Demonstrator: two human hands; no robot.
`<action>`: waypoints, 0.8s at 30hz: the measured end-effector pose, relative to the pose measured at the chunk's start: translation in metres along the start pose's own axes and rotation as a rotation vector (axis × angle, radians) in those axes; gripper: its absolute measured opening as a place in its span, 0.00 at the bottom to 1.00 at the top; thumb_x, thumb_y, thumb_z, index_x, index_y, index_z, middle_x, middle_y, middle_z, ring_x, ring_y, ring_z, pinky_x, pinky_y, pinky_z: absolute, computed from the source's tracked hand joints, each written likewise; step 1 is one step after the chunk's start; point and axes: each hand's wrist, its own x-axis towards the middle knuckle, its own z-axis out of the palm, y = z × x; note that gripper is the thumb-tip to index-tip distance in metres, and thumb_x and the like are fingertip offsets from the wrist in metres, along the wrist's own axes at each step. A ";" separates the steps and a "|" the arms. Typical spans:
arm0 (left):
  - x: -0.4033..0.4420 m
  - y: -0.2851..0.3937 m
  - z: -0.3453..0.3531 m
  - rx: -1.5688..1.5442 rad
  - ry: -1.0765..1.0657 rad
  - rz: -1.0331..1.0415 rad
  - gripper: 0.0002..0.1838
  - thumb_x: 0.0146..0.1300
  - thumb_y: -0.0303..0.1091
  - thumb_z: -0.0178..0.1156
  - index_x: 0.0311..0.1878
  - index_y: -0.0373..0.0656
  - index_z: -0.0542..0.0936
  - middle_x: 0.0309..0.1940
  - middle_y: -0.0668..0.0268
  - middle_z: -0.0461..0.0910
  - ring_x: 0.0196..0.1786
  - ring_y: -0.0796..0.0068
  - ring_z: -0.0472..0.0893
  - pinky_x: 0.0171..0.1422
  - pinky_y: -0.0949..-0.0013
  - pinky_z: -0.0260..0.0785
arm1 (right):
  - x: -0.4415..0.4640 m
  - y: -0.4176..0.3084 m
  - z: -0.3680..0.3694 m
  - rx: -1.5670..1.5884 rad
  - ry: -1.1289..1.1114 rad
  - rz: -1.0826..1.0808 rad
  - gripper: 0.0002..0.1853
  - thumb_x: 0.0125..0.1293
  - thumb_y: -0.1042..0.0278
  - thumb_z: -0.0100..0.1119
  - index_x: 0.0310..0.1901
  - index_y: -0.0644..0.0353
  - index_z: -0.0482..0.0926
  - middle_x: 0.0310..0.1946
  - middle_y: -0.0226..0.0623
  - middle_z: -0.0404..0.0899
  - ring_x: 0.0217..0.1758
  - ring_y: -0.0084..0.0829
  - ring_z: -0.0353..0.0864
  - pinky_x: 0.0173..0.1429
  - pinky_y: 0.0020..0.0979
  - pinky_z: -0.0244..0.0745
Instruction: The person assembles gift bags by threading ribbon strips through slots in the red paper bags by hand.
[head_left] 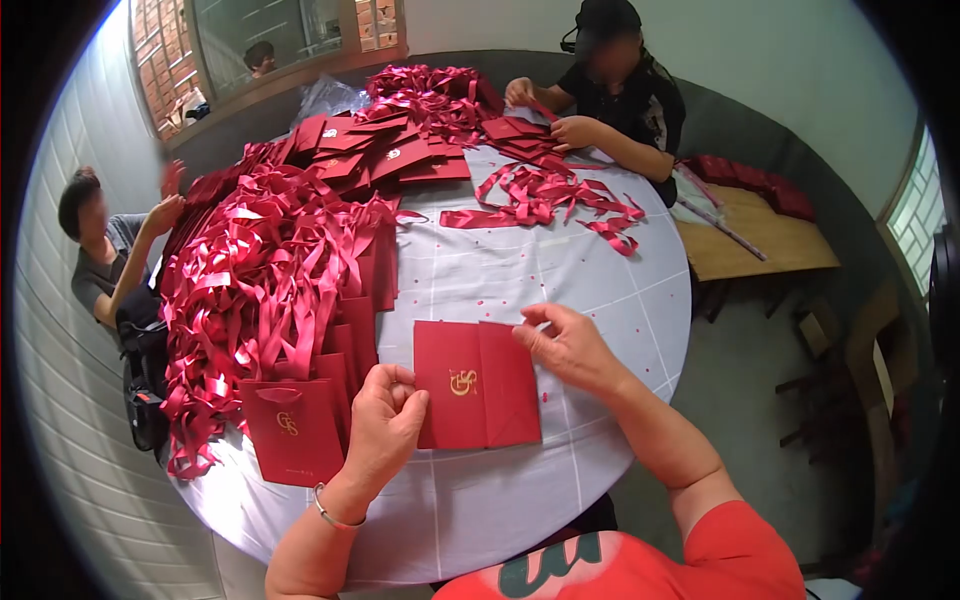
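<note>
A flat red paper bag [448,400] with a gold logo lies on the white tablecloth in front of me, its right part a folded panel. My left hand [388,412] is at the bag's left edge, fingers curled against the thumb; what they hold, if anything, is hidden. At the upper right corner of the bag is my right hand [565,345], loosely curved, with a gap between thumb and index finger. Left of my left hand, several upright red bags [292,440] stand in rows, with a mass of red ribbons [260,270] over them.
Folded red bags [385,155] and more ribbons [430,100] are piled at the back. Loose ribbons [535,195] lie nearer the middle. A person [625,110] handles bags at the back right; another [110,240] is at the left. A wooden table [750,240] stands right.
</note>
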 end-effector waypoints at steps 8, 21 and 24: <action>-0.008 0.013 -0.003 0.607 -0.387 -0.042 0.13 0.63 0.29 0.59 0.50 0.34 0.75 0.30 0.50 0.84 0.35 0.59 0.85 0.43 0.62 0.75 | 0.080 0.029 -0.047 -0.210 -0.009 0.055 0.15 0.62 0.62 0.67 0.43 0.66 0.86 0.36 0.38 0.87 0.38 0.25 0.84 0.46 0.29 0.79; -0.010 0.007 0.001 0.771 -0.423 0.030 0.13 0.67 0.36 0.59 0.47 0.35 0.75 0.34 0.46 0.83 0.41 0.43 0.83 0.47 0.50 0.73 | 0.221 0.067 0.018 -0.861 0.274 -0.425 0.11 0.58 0.64 0.68 0.43 0.54 0.86 0.42 0.39 0.84 0.52 0.42 0.81 0.58 0.42 0.77; -0.010 0.007 0.000 0.765 -0.404 0.042 0.13 0.67 0.36 0.59 0.46 0.36 0.74 0.32 0.46 0.82 0.39 0.42 0.82 0.45 0.48 0.73 | 0.229 0.074 0.027 -1.015 0.305 -0.349 0.09 0.60 0.60 0.66 0.37 0.55 0.85 0.39 0.40 0.83 0.45 0.43 0.83 0.50 0.44 0.80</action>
